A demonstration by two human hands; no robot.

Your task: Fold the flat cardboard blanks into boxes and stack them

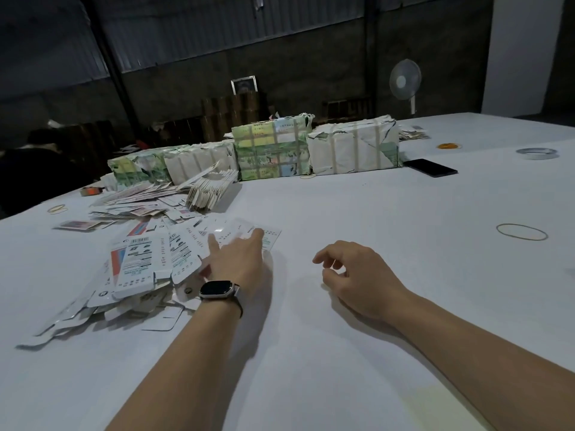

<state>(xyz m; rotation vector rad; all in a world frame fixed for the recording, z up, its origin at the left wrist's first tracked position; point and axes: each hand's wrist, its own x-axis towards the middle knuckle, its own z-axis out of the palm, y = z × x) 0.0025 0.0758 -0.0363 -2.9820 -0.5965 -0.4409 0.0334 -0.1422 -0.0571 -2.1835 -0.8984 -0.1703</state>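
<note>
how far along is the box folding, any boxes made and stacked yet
Barely started: no folded box or stack of boxes shows. The left hand rests its fingers on a flat blank at the edge of the loose pile of blanks; the right hand hovers empty. Still left: that pile and the wrapped bundles behind.

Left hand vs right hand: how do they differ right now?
The left hand reaches out with straight fingers lying on a flat cardboard blank at the edge of the loose pile; the right hand has loosely curled fingers, holds nothing and is over bare table. The left wrist carries a watch; the right wrist is bare. Both are bare hands, palm down, low over the white table.
</note>
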